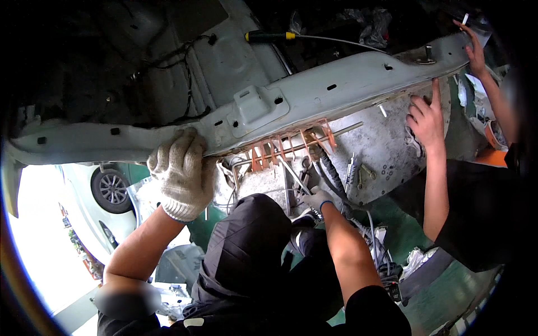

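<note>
Left hand (182, 171), in a cream knitted glove: fingers bent and together against the long grey sheet-metal sill (314, 92); grip or mere rest, cannot tell. Right hand (317, 199), in a pale glove: closed around the lower end of a pale straight metal rod (293, 175), whose upper end lies by the row of copper-coloured metal tabs (274, 152) along the sill's lower edge. Black-and-yellow-handled screwdriver (270, 36) lies above the sill. Co-worker's raised index finger (435, 92) points at the sill's lower edge.
</note>
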Tool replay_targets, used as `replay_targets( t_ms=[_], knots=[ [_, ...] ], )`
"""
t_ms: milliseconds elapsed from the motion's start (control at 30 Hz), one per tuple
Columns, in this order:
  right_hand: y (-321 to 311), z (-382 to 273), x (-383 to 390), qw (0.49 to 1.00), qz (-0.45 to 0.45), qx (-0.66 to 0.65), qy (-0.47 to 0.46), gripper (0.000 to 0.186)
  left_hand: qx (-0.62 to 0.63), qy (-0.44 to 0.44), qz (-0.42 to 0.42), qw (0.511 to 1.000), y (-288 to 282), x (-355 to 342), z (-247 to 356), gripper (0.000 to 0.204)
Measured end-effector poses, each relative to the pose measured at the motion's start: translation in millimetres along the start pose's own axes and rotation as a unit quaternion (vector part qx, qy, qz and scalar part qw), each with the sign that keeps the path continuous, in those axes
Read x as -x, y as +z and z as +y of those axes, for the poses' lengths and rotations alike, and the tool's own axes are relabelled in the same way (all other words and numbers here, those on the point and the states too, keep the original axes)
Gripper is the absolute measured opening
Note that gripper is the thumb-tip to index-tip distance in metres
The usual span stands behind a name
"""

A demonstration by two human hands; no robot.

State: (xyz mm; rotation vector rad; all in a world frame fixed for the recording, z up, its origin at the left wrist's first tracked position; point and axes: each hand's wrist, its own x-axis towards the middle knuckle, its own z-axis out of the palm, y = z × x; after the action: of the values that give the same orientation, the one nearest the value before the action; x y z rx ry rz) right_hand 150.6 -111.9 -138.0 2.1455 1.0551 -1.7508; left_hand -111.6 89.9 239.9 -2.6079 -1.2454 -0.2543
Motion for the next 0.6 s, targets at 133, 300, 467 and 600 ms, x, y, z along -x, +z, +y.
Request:
replay_targets(
  t_ms=[133, 300, 467, 600],
  knots=[
    [3.5, -6.1, -11.0, 0.999, 0.002, -0.04, -0.021, 0.057, 0.002, 0.005, 0.04, 0.999, 6.0, 4.6, -2.7, 0.044],
    [25.5, -1.9, -68.4, 0.994, 0.092, 0.05, -0.038, 0.062, 0.028, 0.004, 0.123, 0.992, 15.1, 5.9, 1.1, 0.032],
    [18.3, -44.1, -56.4, 0.982, 0.144, 0.12, 0.004, 0.052, 0.031, 0.008, 0.181, 0.983, 20.6, 10.9, -1.4, 0.028],
    [41.2, -25.1, -85.8, 0.964, 0.202, 0.17, 0.031, 0.031, 0.047, 0.025, 0.198, 0.979, 23.0, 6.2, 1.9, 0.026]
  ],
)
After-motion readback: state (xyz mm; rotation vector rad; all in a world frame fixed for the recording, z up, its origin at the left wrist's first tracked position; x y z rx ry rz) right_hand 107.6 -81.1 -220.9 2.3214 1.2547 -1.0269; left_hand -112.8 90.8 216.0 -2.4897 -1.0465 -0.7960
